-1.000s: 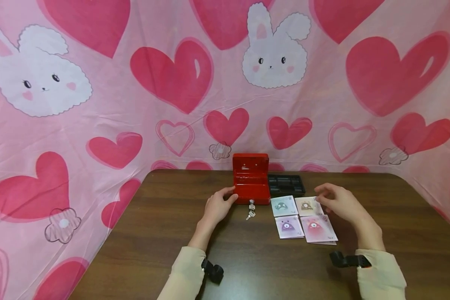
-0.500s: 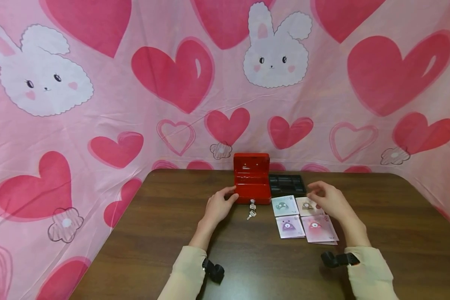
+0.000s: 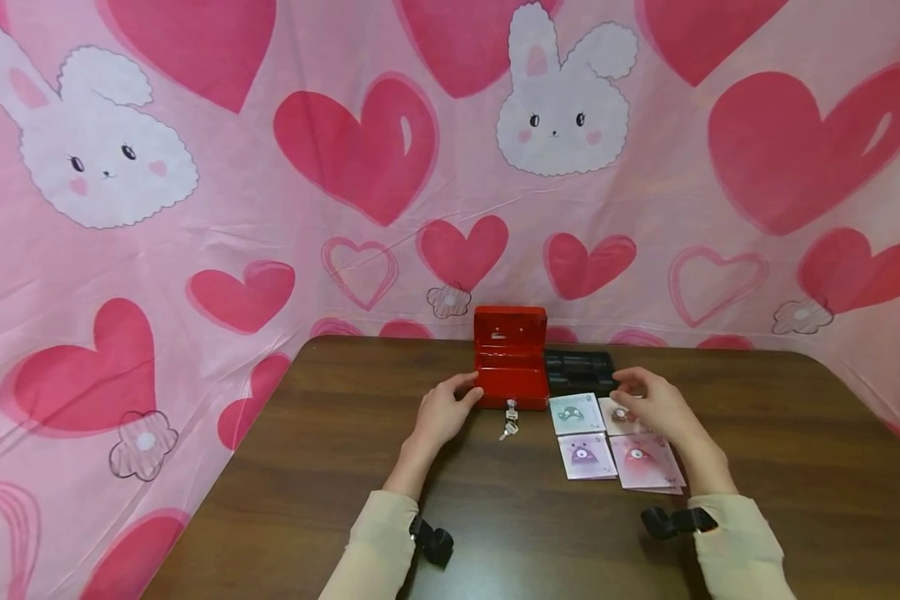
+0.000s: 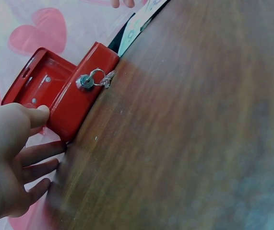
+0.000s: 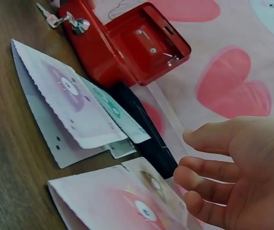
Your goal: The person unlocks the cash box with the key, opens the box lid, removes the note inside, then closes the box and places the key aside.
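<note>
A small red metal cash box [image 3: 512,383] stands with its lid raised at the back of the table. My left hand [image 3: 438,412] touches its left front corner, thumb at the rim and the other fingers fairly straight along the side. Keys [image 3: 509,427] hang from the lock at the front. To the right of the box sits a black compartment tray [image 3: 579,372]. Over the beige folded note [image 3: 615,417] hovers my right hand [image 3: 660,408], fingers loosely bent, fingertips right at the tray's right end. In the right wrist view nothing shows between those fingers.
Beside the beige note lie green [image 3: 576,414], purple [image 3: 587,456] and pink [image 3: 648,467] folded notes with cartoon creatures. A pink curtain [image 3: 390,275] with hearts and rabbits hangs behind the brown wooden table [image 3: 307,500].
My right hand has moved left, from the right edge of the beige note to the tray's right end. The left hand stays at the box. The head view has shifted slightly.
</note>
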### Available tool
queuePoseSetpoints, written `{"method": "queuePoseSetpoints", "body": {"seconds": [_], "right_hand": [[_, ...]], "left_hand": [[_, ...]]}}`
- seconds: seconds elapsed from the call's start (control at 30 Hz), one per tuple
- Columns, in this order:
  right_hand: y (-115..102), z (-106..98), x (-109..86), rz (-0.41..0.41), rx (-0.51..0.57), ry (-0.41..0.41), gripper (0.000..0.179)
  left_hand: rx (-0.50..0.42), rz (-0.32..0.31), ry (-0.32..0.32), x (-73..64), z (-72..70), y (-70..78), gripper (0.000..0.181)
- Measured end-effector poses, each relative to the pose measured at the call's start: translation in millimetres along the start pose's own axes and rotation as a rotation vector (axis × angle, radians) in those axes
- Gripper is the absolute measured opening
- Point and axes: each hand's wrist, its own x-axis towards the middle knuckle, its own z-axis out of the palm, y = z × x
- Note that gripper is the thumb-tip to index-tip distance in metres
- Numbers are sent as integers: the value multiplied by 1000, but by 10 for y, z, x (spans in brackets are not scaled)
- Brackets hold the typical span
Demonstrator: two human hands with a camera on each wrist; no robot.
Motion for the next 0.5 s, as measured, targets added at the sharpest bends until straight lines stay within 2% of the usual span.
{"method": "queuePoseSetpoints", "body": {"seconds": [0.5], "right_hand": [[123, 61, 84, 62, 56, 11, 45]], "left_hand": [[3, -16, -10, 9, 5, -13, 41]]}}
